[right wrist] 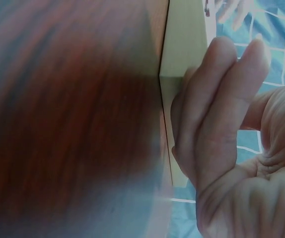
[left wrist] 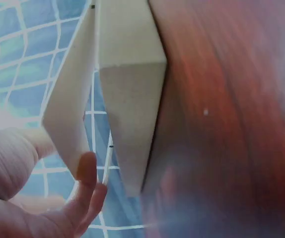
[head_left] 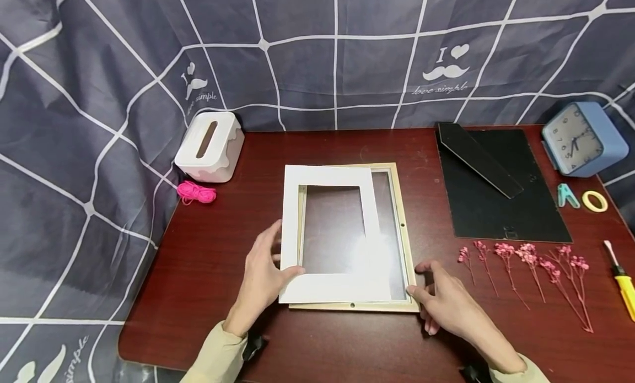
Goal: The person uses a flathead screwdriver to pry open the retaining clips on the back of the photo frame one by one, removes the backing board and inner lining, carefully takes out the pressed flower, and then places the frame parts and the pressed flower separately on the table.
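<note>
A light wooden picture frame (head_left: 404, 234) lies on the table with its glass (head_left: 392, 223) in it. Over it, shifted to the left, is a white mat board (head_left: 327, 176) with a rectangular window. My left hand (head_left: 260, 273) pinches the mat's lower left side, thumb on top and fingers beneath. In the left wrist view the mat (left wrist: 73, 89) is raised and tilted above the frame's edge (left wrist: 132, 89). My right hand (head_left: 446, 300) grips the frame's lower right edge, thumb on its top; in the right wrist view the curled fingers (right wrist: 207, 99) lie against its side.
At right lies a black frame back (head_left: 506, 217) with its stand, beside a blue clock (head_left: 585, 138), teal clip (head_left: 567, 195) and yellow ring (head_left: 594, 201). Several pink dried flowers (head_left: 528, 256) and a screwdriver (head_left: 624, 286) are nearer. Left stand a tissue box (head_left: 223, 151) and pink cord (head_left: 195, 193).
</note>
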A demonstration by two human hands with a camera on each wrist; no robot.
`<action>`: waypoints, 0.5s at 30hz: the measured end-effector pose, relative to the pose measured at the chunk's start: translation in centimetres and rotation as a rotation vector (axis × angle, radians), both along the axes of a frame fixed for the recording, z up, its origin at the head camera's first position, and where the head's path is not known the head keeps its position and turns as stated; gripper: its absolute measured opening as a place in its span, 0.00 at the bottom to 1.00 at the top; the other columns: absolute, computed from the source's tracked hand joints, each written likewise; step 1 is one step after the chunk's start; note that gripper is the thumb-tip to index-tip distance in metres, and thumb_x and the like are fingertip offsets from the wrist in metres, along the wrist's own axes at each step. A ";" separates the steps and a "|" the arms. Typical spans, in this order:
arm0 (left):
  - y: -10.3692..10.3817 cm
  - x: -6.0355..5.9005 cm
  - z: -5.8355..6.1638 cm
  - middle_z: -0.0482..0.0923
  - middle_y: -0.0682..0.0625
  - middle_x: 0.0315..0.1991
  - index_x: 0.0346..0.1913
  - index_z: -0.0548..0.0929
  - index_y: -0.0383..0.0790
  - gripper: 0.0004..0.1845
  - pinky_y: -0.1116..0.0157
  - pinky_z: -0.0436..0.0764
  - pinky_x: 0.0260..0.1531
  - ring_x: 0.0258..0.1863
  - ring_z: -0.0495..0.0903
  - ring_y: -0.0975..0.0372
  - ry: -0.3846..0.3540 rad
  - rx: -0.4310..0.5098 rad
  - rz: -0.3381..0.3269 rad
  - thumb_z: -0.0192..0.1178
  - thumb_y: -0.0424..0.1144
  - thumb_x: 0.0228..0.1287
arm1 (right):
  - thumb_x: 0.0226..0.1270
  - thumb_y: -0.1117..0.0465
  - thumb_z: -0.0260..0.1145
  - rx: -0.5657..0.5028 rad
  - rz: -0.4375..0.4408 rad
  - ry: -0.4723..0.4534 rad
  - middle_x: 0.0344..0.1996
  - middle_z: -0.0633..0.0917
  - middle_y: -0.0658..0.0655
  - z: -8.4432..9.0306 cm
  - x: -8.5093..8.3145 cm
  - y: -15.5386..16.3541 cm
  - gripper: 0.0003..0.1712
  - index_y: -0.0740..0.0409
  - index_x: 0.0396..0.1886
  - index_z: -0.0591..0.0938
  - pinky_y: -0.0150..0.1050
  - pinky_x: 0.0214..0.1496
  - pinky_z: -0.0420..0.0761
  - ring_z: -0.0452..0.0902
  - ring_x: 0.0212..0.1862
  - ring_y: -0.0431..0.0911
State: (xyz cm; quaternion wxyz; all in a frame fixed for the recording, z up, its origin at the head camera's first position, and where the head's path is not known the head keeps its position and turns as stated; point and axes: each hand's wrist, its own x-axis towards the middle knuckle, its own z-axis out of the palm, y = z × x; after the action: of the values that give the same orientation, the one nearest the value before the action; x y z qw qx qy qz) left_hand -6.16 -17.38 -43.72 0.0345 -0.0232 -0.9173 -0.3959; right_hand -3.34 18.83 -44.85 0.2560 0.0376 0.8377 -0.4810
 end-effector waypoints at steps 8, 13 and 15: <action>-2.8 -0.4 -0.1 0.90 0.43 0.40 0.72 0.75 0.33 0.40 0.71 0.83 0.33 0.32 0.85 0.64 -0.389 0.291 0.195 0.82 0.36 0.59 | 0.79 0.61 0.68 0.033 0.021 0.011 0.19 0.82 0.56 0.1 -0.1 -0.2 0.24 0.68 0.65 0.71 0.44 0.15 0.85 0.80 0.13 0.46; -5.5 0.7 0.1 0.86 0.50 0.36 0.74 0.65 0.26 0.37 0.73 0.82 0.23 0.24 0.82 0.66 -0.673 0.551 -0.024 0.72 0.32 0.69 | 0.80 0.59 0.68 0.047 0.033 0.005 0.19 0.82 0.56 0.1 -0.1 -0.3 0.25 0.68 0.65 0.72 0.43 0.15 0.85 0.80 0.14 0.45; -6.2 1.1 0.2 0.84 0.52 0.30 0.67 0.68 0.22 0.30 0.75 0.78 0.18 0.20 0.80 0.66 -0.748 0.581 -0.123 0.69 0.31 0.71 | 0.80 0.60 0.68 0.057 0.033 0.010 0.18 0.82 0.56 0.2 -0.1 -0.2 0.24 0.68 0.65 0.72 0.43 0.14 0.85 0.80 0.13 0.45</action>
State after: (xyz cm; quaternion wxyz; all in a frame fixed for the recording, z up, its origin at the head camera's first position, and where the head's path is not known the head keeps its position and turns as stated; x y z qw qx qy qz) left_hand -5.03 -23.58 -43.56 -0.3165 0.0773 -0.7150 -0.6185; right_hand -3.44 18.58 -44.65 0.2587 0.0285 0.8528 -0.4527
